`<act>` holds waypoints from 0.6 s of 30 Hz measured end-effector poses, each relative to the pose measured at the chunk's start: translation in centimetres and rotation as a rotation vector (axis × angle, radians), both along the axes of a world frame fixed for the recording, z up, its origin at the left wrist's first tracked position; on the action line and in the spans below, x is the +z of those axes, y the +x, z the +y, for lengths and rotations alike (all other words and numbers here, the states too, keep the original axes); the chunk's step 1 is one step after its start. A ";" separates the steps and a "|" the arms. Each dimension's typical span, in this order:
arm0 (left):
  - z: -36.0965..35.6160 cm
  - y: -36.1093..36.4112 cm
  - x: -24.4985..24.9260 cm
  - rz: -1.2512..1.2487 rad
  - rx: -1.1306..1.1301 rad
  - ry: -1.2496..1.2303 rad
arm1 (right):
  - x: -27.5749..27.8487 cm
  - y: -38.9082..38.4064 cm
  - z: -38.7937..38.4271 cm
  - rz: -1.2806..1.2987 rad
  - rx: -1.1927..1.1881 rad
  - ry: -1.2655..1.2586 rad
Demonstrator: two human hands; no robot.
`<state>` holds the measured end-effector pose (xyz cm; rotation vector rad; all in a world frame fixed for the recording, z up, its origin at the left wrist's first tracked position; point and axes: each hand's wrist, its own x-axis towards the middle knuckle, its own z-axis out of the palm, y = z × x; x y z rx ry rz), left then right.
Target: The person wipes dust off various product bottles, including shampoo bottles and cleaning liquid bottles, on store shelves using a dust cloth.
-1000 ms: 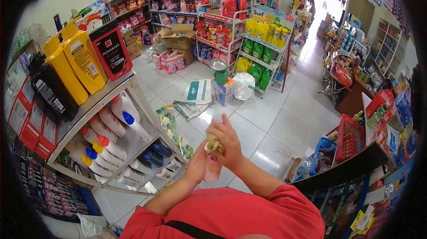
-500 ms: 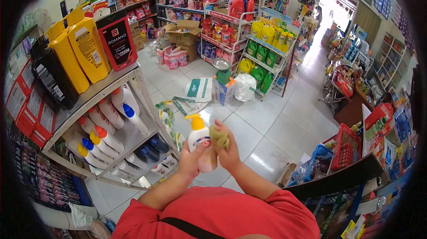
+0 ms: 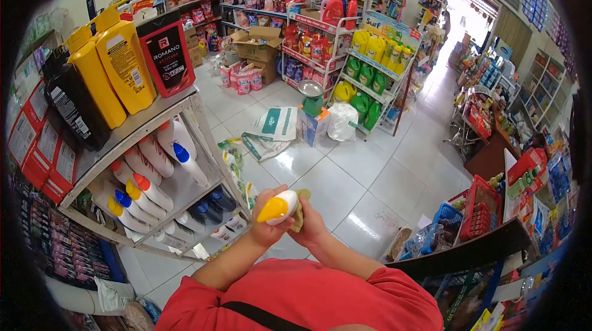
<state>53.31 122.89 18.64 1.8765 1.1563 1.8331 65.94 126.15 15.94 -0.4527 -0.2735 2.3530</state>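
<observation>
A white bottle with a yellow pump top (image 3: 275,208) is held in front of my red shirt, its top now facing the camera. My left hand (image 3: 265,223) is wrapped round the bottle's left side. On the other side my right hand (image 3: 312,223) grips an olive-coloured cloth (image 3: 298,215) pressed against the bottle. The bottle's lower body is hidden behind its top and my hands. To the left, a shelf (image 3: 216,174) holds several white bottles with coloured caps, and on its top stand yellow bottles (image 3: 125,67) and a black and red Romano bottle (image 3: 166,57).
Ahead on the tiled floor are a green scale (image 3: 312,104) on a box, a white bag (image 3: 342,122) and a flat plastic sack (image 3: 271,130). A rack of green and yellow jugs (image 3: 372,78) stands behind. Red and blue baskets (image 3: 481,208) are at right.
The bottle has been tilted so its yellow top points towards the camera instead of upward. My right hand and the cloth have moved lower along its side.
</observation>
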 end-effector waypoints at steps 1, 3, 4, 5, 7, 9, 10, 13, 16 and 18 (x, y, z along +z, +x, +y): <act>0.0 0.1 0.4 -0.015 -0.040 -0.035 | -0.4 0.1 0.5 -0.049 -0.016 0.044; -0.1 -0.4 2.2 0.176 -0.049 0.010 | -0.6 0.4 1.0 -0.133 -0.020 0.127; -0.1 -0.7 2.9 0.272 -0.053 0.032 | -0.4 0.5 0.9 -0.168 -0.010 0.163; -0.2 -1.0 3.2 0.291 -0.053 0.042 | -0.3 0.5 0.9 -0.202 -0.001 0.197; -0.5 -1.7 3.4 0.329 -0.055 0.055 | -0.3 0.6 0.7 -0.262 0.018 0.232; -0.5 -3.1 1.8 0.051 -0.157 -0.195 | -0.4 0.5 0.7 -0.312 0.039 0.236; -0.5 -3.4 1.6 -0.092 -0.207 -0.317 | 0.5 0.4 0.4 -0.354 0.054 0.252; -1.1 -3.1 2.4 -0.613 -0.323 -0.307 | 2.9 0.4 -0.2 -0.466 0.083 0.463; -1.1 -2.7 1.7 -0.678 -0.257 -0.273 | 2.7 0.3 -0.3 -0.484 0.020 0.828; -1.3 -1.9 0.4 -0.716 -0.214 -0.318 | 2.5 -0.3 -1.0 -0.432 -0.108 0.862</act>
